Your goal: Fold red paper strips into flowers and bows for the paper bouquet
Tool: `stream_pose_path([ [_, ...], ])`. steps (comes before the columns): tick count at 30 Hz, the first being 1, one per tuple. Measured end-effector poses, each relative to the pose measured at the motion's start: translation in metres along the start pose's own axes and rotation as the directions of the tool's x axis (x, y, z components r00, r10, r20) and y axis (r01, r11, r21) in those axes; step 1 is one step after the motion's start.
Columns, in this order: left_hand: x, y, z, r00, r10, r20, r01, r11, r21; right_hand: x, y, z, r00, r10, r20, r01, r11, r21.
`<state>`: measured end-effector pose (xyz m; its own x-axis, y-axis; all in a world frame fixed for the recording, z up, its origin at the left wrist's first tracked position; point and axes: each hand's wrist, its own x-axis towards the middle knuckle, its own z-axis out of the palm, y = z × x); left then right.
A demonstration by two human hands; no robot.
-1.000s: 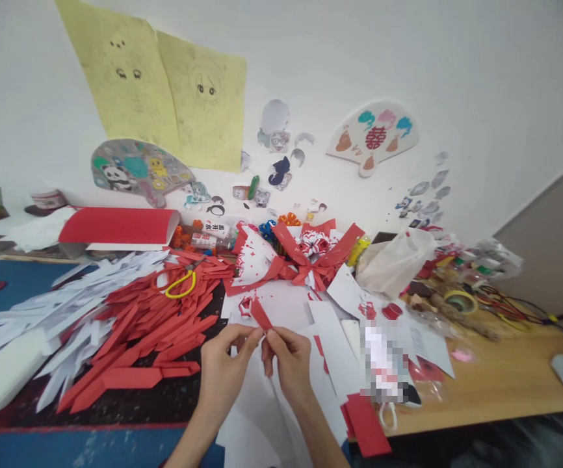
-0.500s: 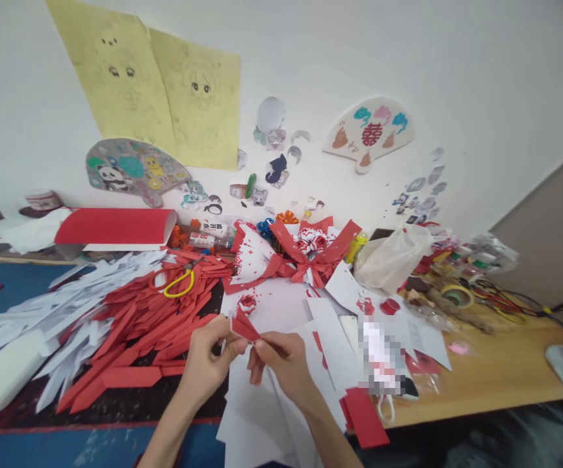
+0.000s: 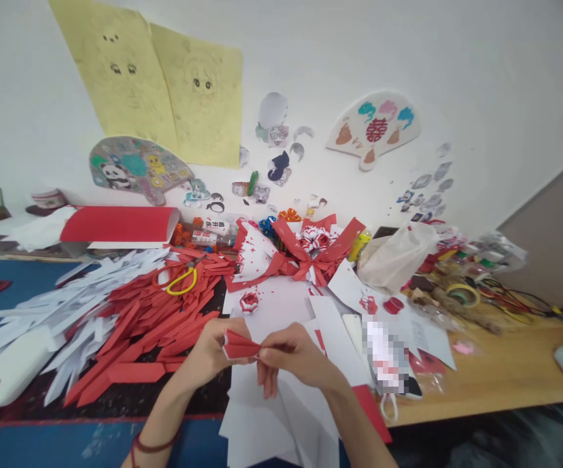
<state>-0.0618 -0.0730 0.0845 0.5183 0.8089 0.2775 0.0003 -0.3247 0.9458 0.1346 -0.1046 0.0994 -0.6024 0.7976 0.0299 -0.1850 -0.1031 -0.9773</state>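
Between my two hands is a small folded red paper piece [image 3: 240, 344] with white edges. My left hand [image 3: 212, 351] grips it from the left, its fingers mostly behind the paper. The thumb and forefinger of my right hand [image 3: 291, 354] pinch its right end, while the other fingers point down. Just beyond my hands a small red-and-white paper flower [image 3: 249, 302] rests on white paper sheets [image 3: 257, 416]. To the left of my left hand lies a heap of red paper strips [image 3: 140, 338]. Scissors with yellow and red handles [image 3: 182, 282] lie on that heap.
White paper strips [image 3: 86, 292] and a white cutting board [image 3: 8, 370] are at the left. Red-and-white paper bouquets [image 3: 313, 250] stand against the wall. To the right are a white cloth bag [image 3: 398, 257], a tape roll [image 3: 463, 294] and a red card [image 3: 372, 409].
The folded paper has turned from upright and slanting to nearly level. My right hand has shifted slightly right, its forearm now covering more of the red card.
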Motion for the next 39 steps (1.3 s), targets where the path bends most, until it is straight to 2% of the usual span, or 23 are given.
stream_pose_path([
  [4, 0.007, 0.0, 0.001, 0.991, -0.005, 0.136, 0.008, 1.0, -0.019, -0.002, -0.014, -0.006, 0.991, 0.076, 0.107, -0.072, 0.996, -0.043],
  [7, 0.015, -0.001, 0.001, 0.966, -0.018, 0.257, 0.017, 1.0, 0.004, -0.004, -0.025, -0.009, 0.974, 0.148, 0.174, -0.126, 0.984, -0.129],
  [11, 0.028, 0.008, -0.005, 0.872, -0.026, 0.49, -0.014, 0.997, 0.078, -0.005, -0.036, -0.016, 0.944, 0.221, 0.245, -0.148, 0.948, -0.282],
  [13, 0.034, 0.016, -0.007, 0.82, -0.043, 0.571, -0.028, 0.993, 0.114, -0.004, -0.041, -0.019, 0.931, 0.236, 0.277, -0.127, 0.924, -0.36],
  [15, 0.041, 0.023, -0.008, 0.785, -0.052, 0.617, -0.029, 0.992, 0.121, -0.002, -0.047, -0.021, 0.926, 0.233, 0.296, -0.078, 0.887, -0.456],
  [19, 0.055, 0.031, -0.008, 0.761, -0.089, 0.642, 0.014, 0.993, 0.12, 0.003, -0.058, -0.016, 0.922, 0.232, 0.309, 0.046, 0.729, -0.683],
  [21, 0.061, 0.034, -0.007, 0.759, -0.104, 0.643, -0.028, 0.981, 0.191, 0.003, -0.058, -0.011, 0.943, 0.205, 0.261, 0.099, 0.578, -0.81],
  [22, 0.062, 0.035, -0.007, 0.769, -0.1, 0.631, -0.083, 0.964, 0.254, 0.002, -0.055, -0.009, 0.959, 0.174, 0.222, 0.12, 0.46, -0.88],
  [23, 0.062, 0.036, -0.006, 0.787, -0.089, 0.61, -0.152, 0.931, 0.333, 0.0, -0.052, -0.007, 0.981, 0.104, 0.163, 0.126, 0.294, -0.947],
  [25, 0.06, 0.037, -0.004, 0.845, -0.057, 0.531, -0.272, 0.81, 0.52, -0.004, -0.041, -0.006, 0.99, 0.02, 0.142, 0.143, -0.034, -0.989],
  [27, 0.055, 0.037, 0.002, 0.911, -0.031, 0.412, -0.293, 0.655, 0.697, -0.006, -0.029, -0.006, 0.986, 0.021, 0.163, 0.163, -0.229, -0.96],
  [29, 0.049, 0.035, 0.009, 0.955, -0.003, 0.295, -0.251, 0.518, 0.818, -0.006, -0.019, -0.006, 0.991, 0.006, 0.13, 0.126, -0.306, -0.944],
  [31, 0.044, 0.031, 0.018, 0.973, 0.045, 0.227, -0.227, 0.392, 0.891, -0.003, -0.013, -0.005, 0.999, -0.009, 0.045, 0.04, -0.341, -0.939],
  [33, 0.04, 0.025, 0.026, 0.976, 0.124, 0.178, -0.208, 0.307, 0.929, 0.002, -0.01, -0.003, 0.999, -0.031, -0.038, -0.047, -0.374, -0.926],
  [36, 0.034, 0.016, 0.034, 0.955, 0.266, 0.128, -0.195, 0.241, 0.951, 0.005, -0.007, 0.0, 0.989, -0.112, -0.095, -0.133, -0.404, -0.905],
  [39, 0.029, 0.012, 0.037, 0.922, 0.368, 0.124, -0.214, 0.215, 0.953, 0.004, -0.003, 0.0, 0.963, -0.259, -0.077, -0.184, -0.418, -0.89],
])
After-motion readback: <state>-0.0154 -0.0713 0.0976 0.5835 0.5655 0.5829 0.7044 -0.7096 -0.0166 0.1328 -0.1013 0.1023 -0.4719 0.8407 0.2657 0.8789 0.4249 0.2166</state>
